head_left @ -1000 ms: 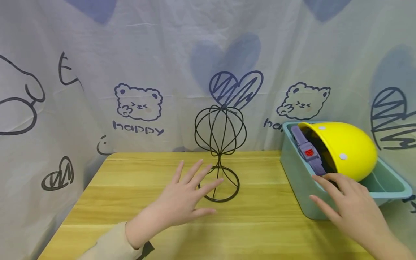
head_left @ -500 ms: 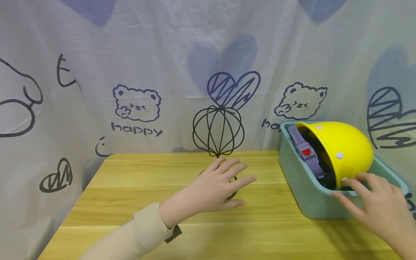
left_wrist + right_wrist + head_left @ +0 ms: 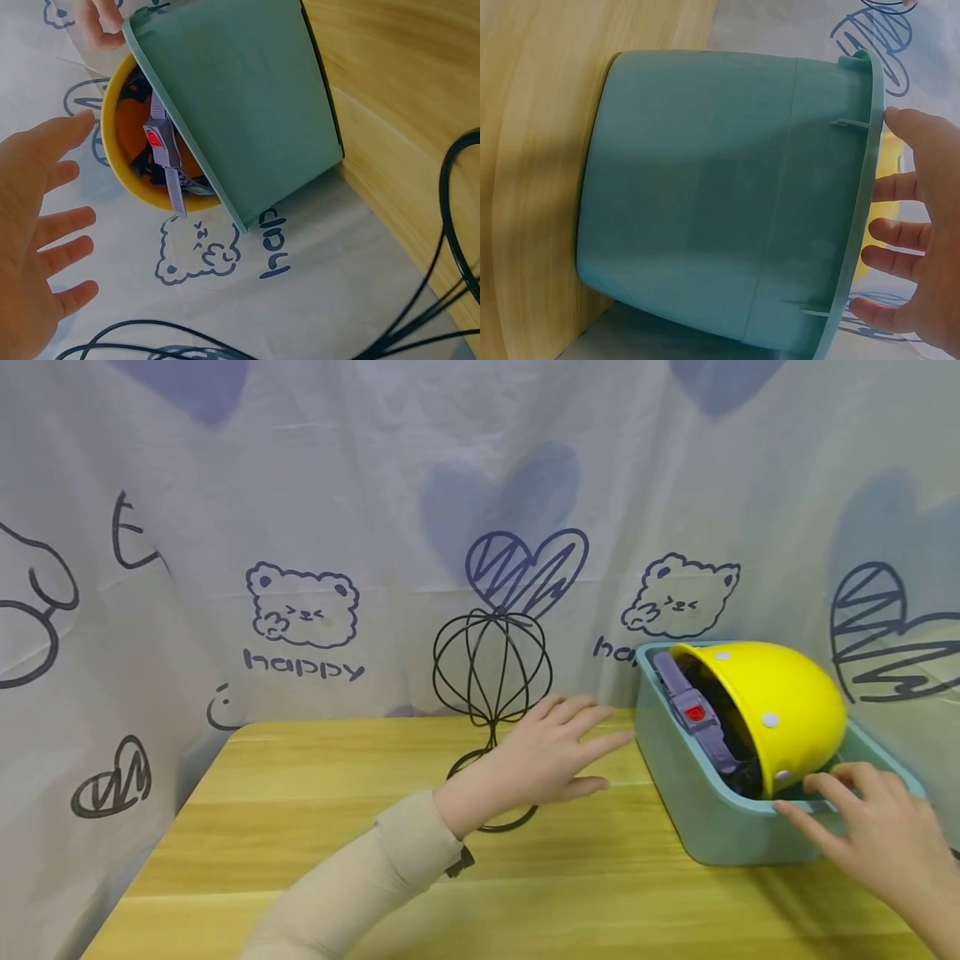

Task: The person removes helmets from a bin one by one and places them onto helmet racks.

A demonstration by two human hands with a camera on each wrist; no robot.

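Note:
A yellow helmet [image 3: 795, 702] lies tilted on its side in a blue-green plastic bin [image 3: 750, 835], its opening facing left. Its purple strap [image 3: 693, 712] has a red-marked buckle. Over the bin's near rim is my right hand [image 3: 885, 827], fingers spread and slightly bent, close to the helmet's lower edge; the right wrist view shows the thumb [image 3: 915, 126] at the rim. My left hand [image 3: 555, 752] hovers left of the bin with fingers extended, holding nothing. It partly covers a black wire stand [image 3: 492, 664] with a round cage top and ring base.
The wooden table [image 3: 300, 827] carries the stand and the bin. Behind it hangs a pale cloth [image 3: 375, 485] printed with hearts, bears and lettering. The bin stands at the table's right side, near the cloth.
My left hand has moved right, past the stand's base toward the bin. My right hand has shifted right along the bin's near rim. The helmet has stayed in the bin.

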